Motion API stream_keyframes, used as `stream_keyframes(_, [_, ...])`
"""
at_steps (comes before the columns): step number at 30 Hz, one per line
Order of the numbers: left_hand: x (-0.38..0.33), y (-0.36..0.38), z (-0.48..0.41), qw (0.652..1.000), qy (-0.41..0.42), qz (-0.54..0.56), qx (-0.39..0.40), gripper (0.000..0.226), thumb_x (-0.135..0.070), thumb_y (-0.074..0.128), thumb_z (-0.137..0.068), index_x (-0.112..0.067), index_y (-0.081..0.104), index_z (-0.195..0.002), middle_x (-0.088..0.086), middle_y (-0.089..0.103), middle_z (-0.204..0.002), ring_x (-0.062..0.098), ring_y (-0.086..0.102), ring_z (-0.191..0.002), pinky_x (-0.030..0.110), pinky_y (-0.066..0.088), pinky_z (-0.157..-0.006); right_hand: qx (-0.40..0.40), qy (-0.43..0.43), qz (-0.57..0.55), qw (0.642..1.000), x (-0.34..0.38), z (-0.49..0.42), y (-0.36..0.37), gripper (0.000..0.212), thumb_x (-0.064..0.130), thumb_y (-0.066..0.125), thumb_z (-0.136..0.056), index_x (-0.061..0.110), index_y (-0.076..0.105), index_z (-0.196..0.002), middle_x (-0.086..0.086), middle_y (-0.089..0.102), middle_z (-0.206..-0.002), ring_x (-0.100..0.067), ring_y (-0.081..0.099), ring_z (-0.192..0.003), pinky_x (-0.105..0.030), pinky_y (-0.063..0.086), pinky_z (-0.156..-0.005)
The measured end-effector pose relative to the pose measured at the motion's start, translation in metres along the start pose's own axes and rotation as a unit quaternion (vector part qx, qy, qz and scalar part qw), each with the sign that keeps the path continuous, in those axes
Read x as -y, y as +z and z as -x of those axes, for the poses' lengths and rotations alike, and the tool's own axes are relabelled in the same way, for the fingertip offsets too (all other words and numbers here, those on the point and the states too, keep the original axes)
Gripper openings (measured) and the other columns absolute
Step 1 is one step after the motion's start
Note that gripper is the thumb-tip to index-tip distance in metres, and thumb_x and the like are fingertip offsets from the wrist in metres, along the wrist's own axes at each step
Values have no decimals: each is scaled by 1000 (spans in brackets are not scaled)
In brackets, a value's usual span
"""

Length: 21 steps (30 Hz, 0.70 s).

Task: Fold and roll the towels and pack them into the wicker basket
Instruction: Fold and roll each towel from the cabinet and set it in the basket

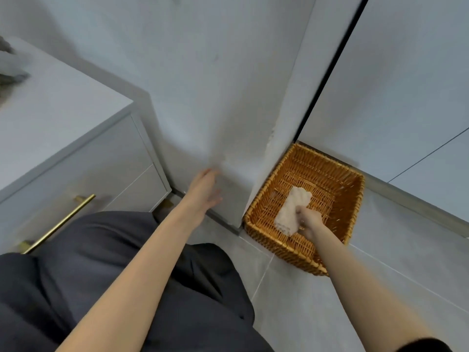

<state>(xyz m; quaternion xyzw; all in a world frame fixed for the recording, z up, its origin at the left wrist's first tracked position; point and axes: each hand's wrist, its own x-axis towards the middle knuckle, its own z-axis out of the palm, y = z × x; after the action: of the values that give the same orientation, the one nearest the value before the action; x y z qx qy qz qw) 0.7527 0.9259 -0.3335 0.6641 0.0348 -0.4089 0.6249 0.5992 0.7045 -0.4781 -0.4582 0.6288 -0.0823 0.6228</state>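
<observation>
Dark grey trousers (pixel 106 280) of soft, creased cloth fill the near edge from 6 to 8 o'clock, and both bare forearms reach out over them. At 4 o'clock from the frame's centre the right hand (pixel 308 222) has its fingers curled tight round a cream rolled terry towel (pixel 291 208), gripping it toward its nearer end. The roll is a stubby, nubbly cylinder, a little loose at its far end, which points to 12 o'clock. It is inside the square honey-coloured wicker basket (pixel 330 168), low over the woven bottom; whether it already rests there I cannot tell.

The basket is shallow, with stiff woven walls and a braided rim. It stands on the pale grey tiled floor (pixel 380 288), tucked against the outer corner of the smooth white wall (pixel 215 85). Nothing else shows in it, so this looks like the first roll packed. Its folding and rolling are done; only setting it down and letting go remain.

At 9 o'clock from the basket the left hand (pixel 205 189) holds nothing. Its fingers are spread and relaxed close to the wall's foot, too blurred to tell if they touch.

Farther out at 9 o'clock stands a white flat-fronted drawer cabinet (pixel 63 110) with a slim brass bar handle (pixel 58 224). On its top at 10 o'clock lies a blurred grey crumpled cloth heap (pixel 10 69), probably towels left to fold and roll.
</observation>
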Motion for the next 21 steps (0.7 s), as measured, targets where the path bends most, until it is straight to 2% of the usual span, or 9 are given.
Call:
stream_keyframes(2, [-3, -2, -5, 999, -9, 44, 18, 47, -30, 45, -100, -20, 34, -145, 11, 36, -149, 29, 45, -128, 36, 44, -94, -1, 16, -10, 1000, -2, -13, 13, 33, 6, 53, -91, 2, 48, -123, -12, 55, -97, -22, 55, -81, -40, 51, -59])
stream_keyframes(4, [-4, -4, -9, 997, -12, 71, 32, 47, -33, 44, -100, -23, 34, -144, 14, 33, -150, 32, 43, -131, 38, 44, -96, -2, 30, -3, 1000, -6, -25, 26, 35, 6, 53, -93, 2, 46, -127, -14, 55, -110, -23, 55, -86, -37, 47, -53])
stream_keyframes(7, [-2, -4, -13, 997, -8, 68, 43, 49, -37, 43, -100, -25, 31, -146, 13, 33, -151, 32, 43, -132, 38, 44, -99, -5, 48, 22, 999, -15, -43, 41, 40, 6, 53, -94, 3, 40, -132, -17, 51, -126, -31, 55, -108, -44, 51, -68])
stream_keyframes(9, [-1, -3, -16, 996, -9, 69, 51, 49, -38, 43, -100, -26, 32, -146, 12, 36, -150, 31, 43, -132, 40, 42, -103, -5, 64, 41, 997, -23, -56, 51, 45, 5, 54, -94, 3, 34, -135, -17, 50, -127, -34, 54, -115, -49, 52, -80])
stream_keyframes(11, [-2, -3, -21, 997, -8, 66, 48, 47, -38, 44, -99, -27, 34, -144, 11, 40, -147, 29, 44, -130, 42, 41, -105, -3, 80, 67, 995, -31, -66, 59, 46, 5, 55, -94, 0, 33, -135, -19, 52, -121, -35, 55, -112, -50, 53, -81])
stream_keyframes(13, [-4, -2, -24, 997, -7, 64, 36, 46, -39, 45, -98, -26, 37, -142, 12, 44, -143, 26, 48, -127, 40, 42, -104, 5, 95, 85, 992, -37, -72, 66, 44, 6, 54, -94, -4, 38, -134, -18, 54, -112, -32, 56, -106, -46, 54, -73])
stream_keyframes(17, [-6, -2, -33, 996, -21, 84, 25, 50, -38, 52, -95, -23, 39, -140, 13, 49, -139, 24, 53, -122, 37, 45, -102, 26, 93, 113, 989, -46, -88, 78, 44, 4, 53, -94, -6, 40, -135, -21, 52, -131, -34, 52, -119, -49, 49, -95])
stream_keyframes(19, [-6, -4, -33, 995, -22, 90, 26, 53, -38, 53, -93, -20, 39, -141, 14, 51, -136, 24, 54, -121, 36, 46, -101, 16, 85, 141, 986, -52, -93, 81, 45, 4, 56, -92, -6, 41, -133, -22, 52, -130, -34, 52, -120, -49, 47, -98])
stream_keyframes(21, [-6, -7, -33, 995, -21, 95, 33, 52, -39, 53, -93, -20, 41, -140, 14, 54, -133, 24, 55, -119, 35, 47, -98, -7, 58, 193, 979, -56, -94, 80, 40, 5, 61, -88, -5, 48, -125, -21, 56, -119, -34, 55, -112, -47, 49, -96])
